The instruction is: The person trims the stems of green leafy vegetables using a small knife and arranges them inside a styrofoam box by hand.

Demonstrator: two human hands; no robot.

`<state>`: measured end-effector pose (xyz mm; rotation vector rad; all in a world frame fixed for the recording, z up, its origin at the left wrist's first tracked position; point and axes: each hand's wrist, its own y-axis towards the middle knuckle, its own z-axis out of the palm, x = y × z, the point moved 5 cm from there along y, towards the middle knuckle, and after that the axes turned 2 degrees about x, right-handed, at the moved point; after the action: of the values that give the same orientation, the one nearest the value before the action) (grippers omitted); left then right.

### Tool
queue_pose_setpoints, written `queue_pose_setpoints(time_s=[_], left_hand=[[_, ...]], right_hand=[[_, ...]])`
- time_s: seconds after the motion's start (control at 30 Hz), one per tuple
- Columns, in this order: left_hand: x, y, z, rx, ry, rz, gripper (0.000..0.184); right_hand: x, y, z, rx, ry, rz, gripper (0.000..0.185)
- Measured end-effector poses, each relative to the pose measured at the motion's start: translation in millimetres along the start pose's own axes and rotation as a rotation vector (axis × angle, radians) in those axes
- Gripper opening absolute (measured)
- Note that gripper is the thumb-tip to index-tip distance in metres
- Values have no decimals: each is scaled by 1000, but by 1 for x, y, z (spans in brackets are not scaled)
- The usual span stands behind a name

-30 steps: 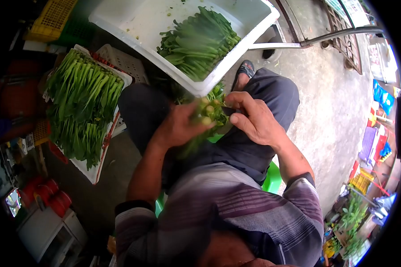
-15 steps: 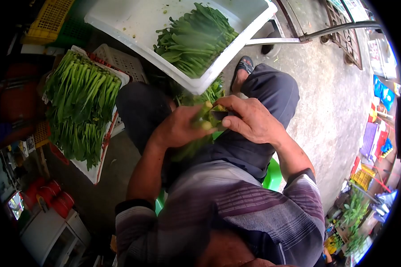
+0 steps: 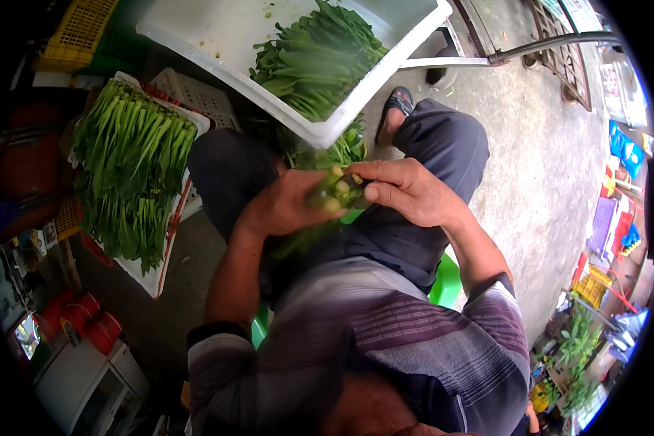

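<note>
My left hand (image 3: 287, 203) is wrapped round a bunch of green stems (image 3: 334, 195), whose pale cut ends face right. The leaves trail down toward my lap, blurred. At those cut ends my right hand (image 3: 407, 192) is closed, thumb and fingers pinched on a small dark thing that looks like a blade, mostly hidden. Just beyond my hands, a white tub (image 3: 323, 133) holds a pile of leafy greens (image 3: 316, 62). More loose greens (image 3: 349, 145) lie below the tub's near corner.
Long-stemmed greens (image 3: 134, 156) are stacked on a white tray (image 3: 142, 280) at the left, beside a pale crate (image 3: 196, 98). A metal bar (image 3: 552, 45) crosses the upper right. Part of a green stool (image 3: 445, 282) shows beneath me. Yellow crate (image 3: 80, 33) at upper left.
My right fingers have closed in against the stem ends, and the bunch's cut ends show more clearly. The tub and trays have shifted slightly up and left in the view.
</note>
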<state>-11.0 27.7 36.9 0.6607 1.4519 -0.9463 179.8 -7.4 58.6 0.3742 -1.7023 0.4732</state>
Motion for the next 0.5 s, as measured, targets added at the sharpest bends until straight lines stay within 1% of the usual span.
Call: queue_pose_setpoints(time_s=[0.07,0.17,0.27,0.33,0.37,0.43,0.5], left_hand=[[1,-1,0,6,-24,-6,41],[4,-1,0,-1,-32,-2,42],[0,-1,-2,-57,-2,30,39],[-4,-1,-4,-123,3,53,36],[0,-2,-5,-122,-14,33,37],[10,-6,-5,-118,-53,-9,38],[9,-8,-5,-150,-89,40,41]], right_hand=[[-4,-2,2,8,58,-6,38],[-6,-6,3,50,272,353,37],[-14,-9,1,-44,122,178,39],[-8,-12,-2,-90,218,266,44],[-7,-14,-4,-114,267,308,46],[-4,-21,1,-101,268,275,49],[-3,-23,5,-97,233,203,49]])
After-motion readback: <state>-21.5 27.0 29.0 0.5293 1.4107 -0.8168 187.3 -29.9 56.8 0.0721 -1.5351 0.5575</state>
